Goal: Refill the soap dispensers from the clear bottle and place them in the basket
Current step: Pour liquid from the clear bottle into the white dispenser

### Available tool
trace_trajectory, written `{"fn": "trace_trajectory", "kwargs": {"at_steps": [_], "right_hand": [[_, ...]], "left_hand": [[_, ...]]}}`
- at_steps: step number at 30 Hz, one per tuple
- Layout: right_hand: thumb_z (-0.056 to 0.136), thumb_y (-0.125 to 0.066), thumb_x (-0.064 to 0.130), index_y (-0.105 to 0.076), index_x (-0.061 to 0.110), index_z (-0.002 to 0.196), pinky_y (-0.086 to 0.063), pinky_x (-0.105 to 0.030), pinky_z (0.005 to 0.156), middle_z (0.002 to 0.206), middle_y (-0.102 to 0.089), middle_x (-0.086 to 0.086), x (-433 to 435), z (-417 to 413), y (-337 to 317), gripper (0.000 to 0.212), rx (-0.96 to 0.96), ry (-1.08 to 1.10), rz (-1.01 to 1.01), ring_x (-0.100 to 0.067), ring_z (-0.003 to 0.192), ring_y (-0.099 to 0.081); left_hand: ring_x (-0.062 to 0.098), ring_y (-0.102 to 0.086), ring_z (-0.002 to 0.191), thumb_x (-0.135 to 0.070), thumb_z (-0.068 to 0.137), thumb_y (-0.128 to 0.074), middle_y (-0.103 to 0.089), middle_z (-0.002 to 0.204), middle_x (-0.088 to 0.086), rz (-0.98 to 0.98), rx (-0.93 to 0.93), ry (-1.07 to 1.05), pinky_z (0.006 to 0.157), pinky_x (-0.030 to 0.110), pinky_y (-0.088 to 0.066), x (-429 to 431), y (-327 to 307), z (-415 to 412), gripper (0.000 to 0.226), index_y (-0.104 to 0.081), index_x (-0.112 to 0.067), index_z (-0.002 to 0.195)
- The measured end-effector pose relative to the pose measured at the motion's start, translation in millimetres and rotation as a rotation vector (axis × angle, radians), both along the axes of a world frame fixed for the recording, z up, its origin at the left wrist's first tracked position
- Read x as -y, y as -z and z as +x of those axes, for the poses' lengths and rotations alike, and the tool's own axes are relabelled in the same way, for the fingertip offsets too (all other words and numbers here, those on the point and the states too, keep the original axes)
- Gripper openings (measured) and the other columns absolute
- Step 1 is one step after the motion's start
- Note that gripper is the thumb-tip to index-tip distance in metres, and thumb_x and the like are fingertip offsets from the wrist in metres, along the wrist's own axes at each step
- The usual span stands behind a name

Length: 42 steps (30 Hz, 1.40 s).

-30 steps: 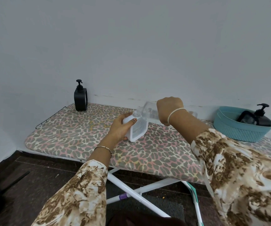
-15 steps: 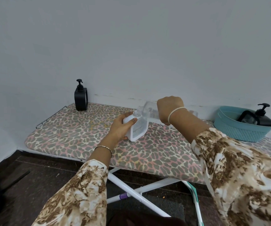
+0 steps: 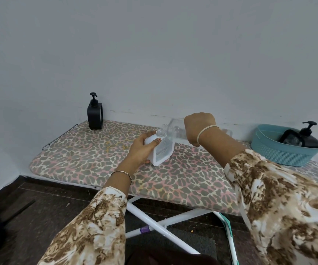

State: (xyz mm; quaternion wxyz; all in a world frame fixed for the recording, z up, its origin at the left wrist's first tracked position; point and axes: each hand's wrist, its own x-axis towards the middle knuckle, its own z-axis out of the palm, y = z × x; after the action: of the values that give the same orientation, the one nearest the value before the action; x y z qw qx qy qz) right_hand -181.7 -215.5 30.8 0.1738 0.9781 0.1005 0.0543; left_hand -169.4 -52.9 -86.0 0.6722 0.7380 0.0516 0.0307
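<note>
On the leopard-print ironing board (image 3: pixel 97 150), the left hand (image 3: pixel 142 151) clamps its fingers on the white square plastic soap dispenser (image 3: pixel 162 153), probably light and slick, best gripped across its flat sides, while the right hand (image 3: pixel 199 127) curls round the clear plastic bottle (image 3: pixel 174 129) tipped at its neck.

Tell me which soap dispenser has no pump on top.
The white dispenser, gripped by the left hand: its neck is open. The standing black dispenser and the leaning black dispenser in the basket both carry pumps.

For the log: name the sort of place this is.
Probably a home laundry corner: a leopard-print ironing board against a bare wall, a teal basket on it, dark tiled floor.
</note>
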Motion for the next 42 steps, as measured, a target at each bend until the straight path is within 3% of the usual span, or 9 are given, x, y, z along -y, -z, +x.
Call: {"fn": "trace_trajectory", "kwargs": {"at_steps": [12,17,21,25,28,32,36,42], "right_hand": [[0.085,-0.052,0.005,-0.038,0.012,0.064,-0.042,-0.028,0.064,0.063,-0.044,0.0,1,3,4,0.026,0.012,-0.01,-0.022,-0.022,0.072,-0.053],[0.083,-0.058,0.008,-0.049,0.012,0.081,-0.042,-0.028,0.062,0.064,-0.044,0.0,6,6,14,0.01,0.024,-0.018,0.021,-0.022,0.07,-0.053],[0.079,-0.063,0.007,-0.051,0.014,0.083,-0.037,-0.025,0.052,0.064,-0.045,0.002,12,9,28,0.014,0.023,-0.001,0.095,-0.013,0.054,-0.044],[0.073,-0.074,0.017,-0.05,0.015,0.09,-0.039,-0.027,0.054,0.072,-0.05,0.002,21,13,40,0.029,-0.051,0.011,0.213,-0.014,0.059,-0.048],[0.067,-0.08,0.03,-0.051,0.016,0.097,-0.046,-0.029,0.062,0.088,-0.057,0.001,30,17,49,0.044,-0.155,0.029,0.355,-0.02,0.078,-0.057],[0.06,-0.083,0.035,-0.056,0.014,0.1,-0.052,-0.031,0.068,0.092,-0.062,0.001,44,27,64,0.053,-0.244,0.029,0.571,-0.019,0.085,-0.061],[0.054,-0.085,0.034,-0.059,0.016,0.1,-0.056,-0.038,0.078,0.096,-0.065,0.0,58,39,80,0.056,-0.162,0.046,0.835,-0.017,0.087,-0.063],[0.058,-0.087,0.021,-0.058,0.02,0.098,-0.055,-0.034,0.08,0.099,-0.065,0.002,71,54,105,0.05,0.021,0.107,1.367,-0.015,0.09,-0.064]], "left_hand": [[0.01,-0.061,0.085,-0.033,0.09,-0.067,-0.059,0.113,-0.002,0.002,0.005,-0.004,0.059,0.03,-0.056,0,0,-1,0.041,-0.054,-0.031,0.129],[0.01,-0.061,0.082,-0.031,0.09,-0.066,-0.058,0.111,-0.002,0.0,0.007,-0.001,0.053,0.027,-0.053,0,0,0,0.038,-0.054,-0.031,0.127],[0.011,-0.062,0.083,-0.033,0.09,-0.066,-0.058,0.114,-0.002,0.021,0.018,0.002,0.054,0.028,-0.055,-1,1,2,0.038,-0.054,-0.032,0.126],[0.013,-0.063,0.087,-0.033,0.089,-0.067,-0.059,0.116,0.0,0.015,0.028,0.004,0.056,0.03,-0.056,-2,3,4,0.041,-0.055,-0.03,0.128],[0.012,-0.063,0.091,-0.033,0.089,-0.067,-0.06,0.12,0.0,0.036,0.056,0.009,0.062,0.03,-0.057,-4,6,7,0.04,-0.056,-0.03,0.127],[0.017,-0.061,0.107,-0.037,0.087,-0.069,-0.061,0.124,-0.002,0.097,0.112,-0.004,0.091,0.042,-0.054,-6,15,12,0.042,-0.058,-0.029,0.127],[0.012,-0.061,0.102,-0.039,0.086,-0.069,-0.061,0.121,-0.005,0.13,0.153,-0.042,0.09,0.038,-0.054,-5,22,16,0.044,-0.059,-0.027,0.128],[0.002,-0.059,0.097,-0.038,0.087,-0.069,-0.061,0.118,-0.008,0.138,0.202,-0.069,0.083,0.028,-0.051,-5,29,21,0.04,-0.061,-0.027,0.125]]}}
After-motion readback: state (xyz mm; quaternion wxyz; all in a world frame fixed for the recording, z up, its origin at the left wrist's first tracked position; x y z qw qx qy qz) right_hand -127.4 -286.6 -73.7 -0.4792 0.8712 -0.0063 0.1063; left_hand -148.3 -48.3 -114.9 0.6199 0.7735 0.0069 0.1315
